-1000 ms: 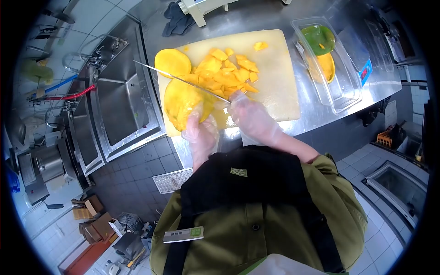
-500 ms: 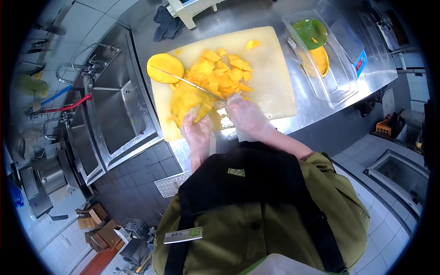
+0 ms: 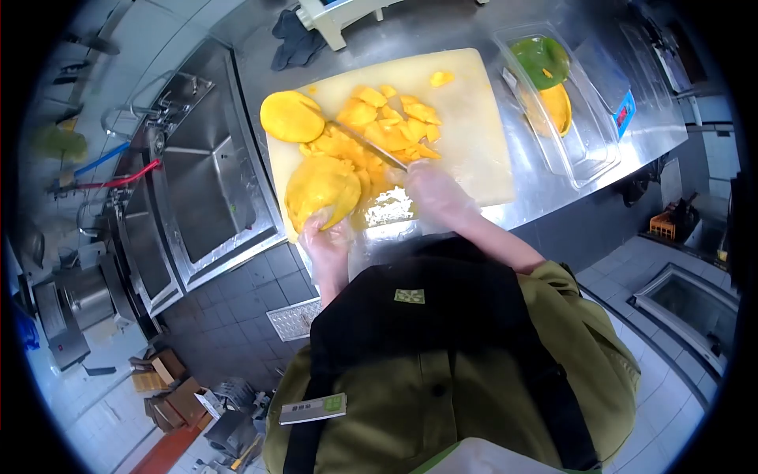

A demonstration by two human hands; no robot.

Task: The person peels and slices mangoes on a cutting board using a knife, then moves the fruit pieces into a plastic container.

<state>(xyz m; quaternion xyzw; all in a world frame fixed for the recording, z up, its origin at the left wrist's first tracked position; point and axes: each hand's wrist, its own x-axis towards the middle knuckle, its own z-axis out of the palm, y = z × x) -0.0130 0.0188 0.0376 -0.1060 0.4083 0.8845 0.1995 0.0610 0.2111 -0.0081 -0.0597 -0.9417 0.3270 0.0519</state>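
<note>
My left hand [image 3: 325,243], in a clear plastic glove, grips the near end of a peeled mango [image 3: 322,189] at the board's left front. My right hand [image 3: 437,191], also gloved, is closed around the handle of a knife. Its blade [image 3: 365,144] points up and left across the cut mango, apart from the held fruit. Mango chunks [image 3: 414,110] lie in a loose pile on the pale cutting board [image 3: 478,150]. Another large peeled mango piece [image 3: 292,116] rests at the back left corner. Juice shines on the board between my hands.
Right of the board, a clear plastic container [image 3: 580,154] stands near green and yellow mango peel [image 3: 541,62]. A dark cloth [image 3: 296,43] and a white appliance [image 3: 332,28] are behind the board. Metal sinks [image 3: 209,186] lie to the left.
The knife has come away from the held mango and moved right, over the chunks. My left hand has drawn the mango slightly left and toward me, exposing more cut flesh behind it.
</note>
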